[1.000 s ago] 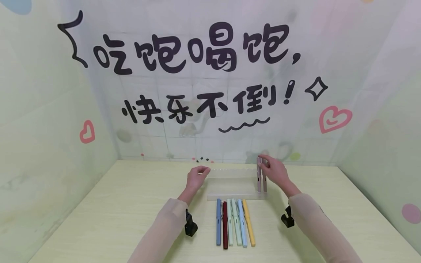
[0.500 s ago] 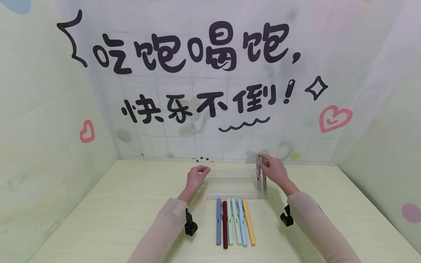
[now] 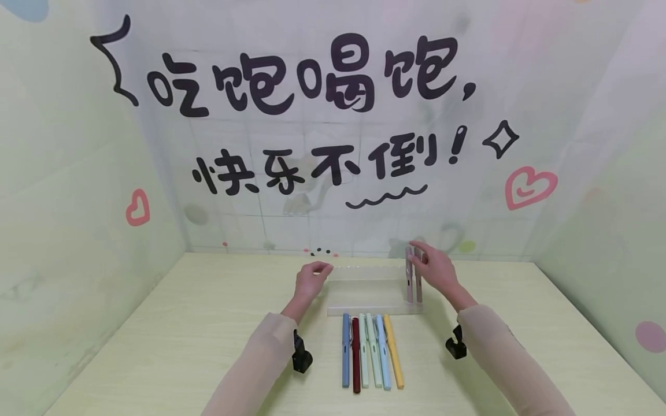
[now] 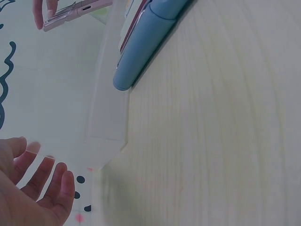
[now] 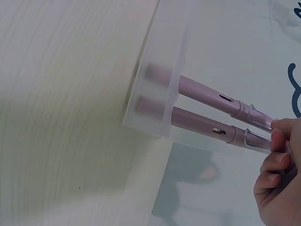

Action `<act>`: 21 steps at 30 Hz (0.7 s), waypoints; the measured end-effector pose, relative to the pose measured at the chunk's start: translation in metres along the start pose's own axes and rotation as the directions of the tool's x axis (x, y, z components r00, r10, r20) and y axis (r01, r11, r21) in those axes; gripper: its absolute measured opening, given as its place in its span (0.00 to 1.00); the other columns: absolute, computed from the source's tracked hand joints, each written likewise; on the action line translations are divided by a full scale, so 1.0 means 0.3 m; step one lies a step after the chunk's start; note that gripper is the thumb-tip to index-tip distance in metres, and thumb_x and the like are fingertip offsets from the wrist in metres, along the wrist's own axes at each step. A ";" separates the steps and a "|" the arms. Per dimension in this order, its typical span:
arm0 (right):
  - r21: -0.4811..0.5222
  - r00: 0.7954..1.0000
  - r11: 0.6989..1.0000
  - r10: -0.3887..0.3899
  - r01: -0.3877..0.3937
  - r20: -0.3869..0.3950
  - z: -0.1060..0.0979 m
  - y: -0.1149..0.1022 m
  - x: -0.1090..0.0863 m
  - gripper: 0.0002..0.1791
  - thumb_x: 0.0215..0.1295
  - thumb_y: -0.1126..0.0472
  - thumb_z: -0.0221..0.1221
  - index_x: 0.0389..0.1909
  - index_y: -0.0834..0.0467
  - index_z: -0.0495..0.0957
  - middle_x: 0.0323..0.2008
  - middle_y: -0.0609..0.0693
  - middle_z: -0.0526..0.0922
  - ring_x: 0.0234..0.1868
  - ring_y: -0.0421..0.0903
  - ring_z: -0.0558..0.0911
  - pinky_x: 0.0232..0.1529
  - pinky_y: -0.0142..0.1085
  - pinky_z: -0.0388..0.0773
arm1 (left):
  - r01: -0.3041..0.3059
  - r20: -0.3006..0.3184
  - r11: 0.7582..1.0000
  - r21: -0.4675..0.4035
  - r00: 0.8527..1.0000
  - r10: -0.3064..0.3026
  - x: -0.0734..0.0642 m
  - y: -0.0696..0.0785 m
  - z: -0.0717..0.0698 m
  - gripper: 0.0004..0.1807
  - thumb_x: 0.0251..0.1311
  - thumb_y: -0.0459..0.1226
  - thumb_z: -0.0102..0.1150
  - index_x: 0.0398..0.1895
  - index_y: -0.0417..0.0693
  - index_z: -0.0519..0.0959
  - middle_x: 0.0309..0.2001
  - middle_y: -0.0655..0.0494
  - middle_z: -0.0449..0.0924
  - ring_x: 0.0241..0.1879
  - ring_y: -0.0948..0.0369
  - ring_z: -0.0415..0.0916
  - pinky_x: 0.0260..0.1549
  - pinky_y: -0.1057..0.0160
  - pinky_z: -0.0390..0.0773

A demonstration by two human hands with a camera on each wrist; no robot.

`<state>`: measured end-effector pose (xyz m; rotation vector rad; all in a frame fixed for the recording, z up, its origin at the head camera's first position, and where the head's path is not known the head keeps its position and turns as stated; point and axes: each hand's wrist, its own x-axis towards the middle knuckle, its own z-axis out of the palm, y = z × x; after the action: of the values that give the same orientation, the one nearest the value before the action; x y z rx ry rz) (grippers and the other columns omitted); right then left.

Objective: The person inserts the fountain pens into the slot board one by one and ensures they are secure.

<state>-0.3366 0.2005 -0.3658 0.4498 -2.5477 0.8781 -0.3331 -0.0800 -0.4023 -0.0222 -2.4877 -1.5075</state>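
A translucent pen rack (image 3: 366,311) stands at the middle back of the table. Two mauve fountain pens stand side by side at its right end, their lower ends behind the frosted front strip; the inner pen (image 5: 207,96) is left of the outer pen (image 5: 200,123). My right hand (image 3: 436,268) pinches the inner pen's cap between thumb and finger, the other fingers curled. At the rack's upper left corner, my left hand (image 3: 310,281) pinches its clear edge with thumb and index finger, the other fingers loosely spread (image 4: 42,188).
In front of the rack several capped pens lie in a row: a blue pen (image 3: 346,349), a dark red pen (image 3: 356,355), pale green pens (image 3: 363,352), a light blue pen (image 3: 384,352) and a yellow pen (image 3: 393,352). A printed backdrop (image 3: 333,231) closes off the table's back.
The right hand's index finger has lifted slightly at the top of the inner mauve pen, and the wrist has shifted a little right. Left hand, rack and lying pens stay put.
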 end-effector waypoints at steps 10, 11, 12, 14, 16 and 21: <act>0.041 0.996 0.996 -0.080 0.081 -0.037 -0.031 0.002 -0.029 0.18 0.58 0.63 0.57 0.50 0.62 0.72 0.09 0.44 0.63 0.10 0.39 0.61 0.12 0.33 0.57 | 0.008 0.003 1.000 0.001 1.000 -0.008 0.004 -0.002 0.001 0.13 0.59 0.40 0.53 0.39 0.40 0.79 0.37 0.50 0.77 0.38 0.54 0.73 0.36 0.57 0.73; 0.048 0.996 0.995 -0.086 0.087 -0.037 -0.034 0.002 -0.035 0.18 0.58 0.63 0.57 0.50 0.63 0.72 0.09 0.44 0.63 0.10 0.39 0.61 0.12 0.33 0.57 | 0.009 0.002 1.000 0.002 1.000 -0.009 0.004 -0.002 0.002 0.13 0.58 0.41 0.53 0.39 0.40 0.79 0.37 0.50 0.77 0.38 0.54 0.73 0.36 0.57 0.72; 0.054 0.995 0.994 -0.089 0.091 -0.034 -0.035 0.004 -0.040 0.18 0.58 0.63 0.57 0.50 0.63 0.72 0.09 0.43 0.63 0.10 0.39 0.62 0.12 0.33 0.58 | 0.010 0.001 1.000 0.003 1.000 -0.010 0.005 -0.002 0.003 0.13 0.58 0.41 0.53 0.39 0.41 0.79 0.37 0.50 0.77 0.38 0.54 0.73 0.36 0.57 0.72; 0.067 0.996 0.994 -0.087 0.088 -0.024 -0.035 0.009 -0.052 0.18 0.58 0.63 0.57 0.50 0.63 0.72 0.09 0.43 0.64 0.10 0.39 0.62 0.11 0.33 0.58 | 0.012 0.000 1.000 0.002 1.000 -0.012 0.006 -0.001 0.003 0.13 0.58 0.41 0.53 0.39 0.41 0.79 0.37 0.50 0.77 0.38 0.54 0.73 0.36 0.57 0.72; 0.086 0.997 0.993 -0.081 0.081 -0.008 -0.034 0.009 -0.068 0.17 0.59 0.63 0.56 0.50 0.63 0.72 0.09 0.44 0.64 0.10 0.39 0.62 0.11 0.33 0.59 | 0.010 0.000 1.000 0.001 1.000 -0.010 0.004 -0.001 0.003 0.13 0.58 0.40 0.53 0.38 0.40 0.79 0.37 0.50 0.77 0.38 0.54 0.73 0.36 0.57 0.72; 0.123 0.997 0.991 -0.066 0.061 0.033 -0.022 0.006 -0.107 0.15 0.59 0.63 0.55 0.47 0.62 0.74 0.10 0.44 0.65 0.10 0.38 0.62 0.12 0.33 0.61 | 0.014 0.001 1.000 -0.002 1.000 -0.014 0.002 0.001 0.002 0.12 0.59 0.40 0.53 0.38 0.40 0.79 0.37 0.50 0.77 0.37 0.54 0.73 0.35 0.58 0.73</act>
<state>-0.3078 0.2114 -0.3772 0.5858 -2.5071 1.0145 -0.3337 -0.0796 -0.4022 -0.0053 -2.4922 -1.5155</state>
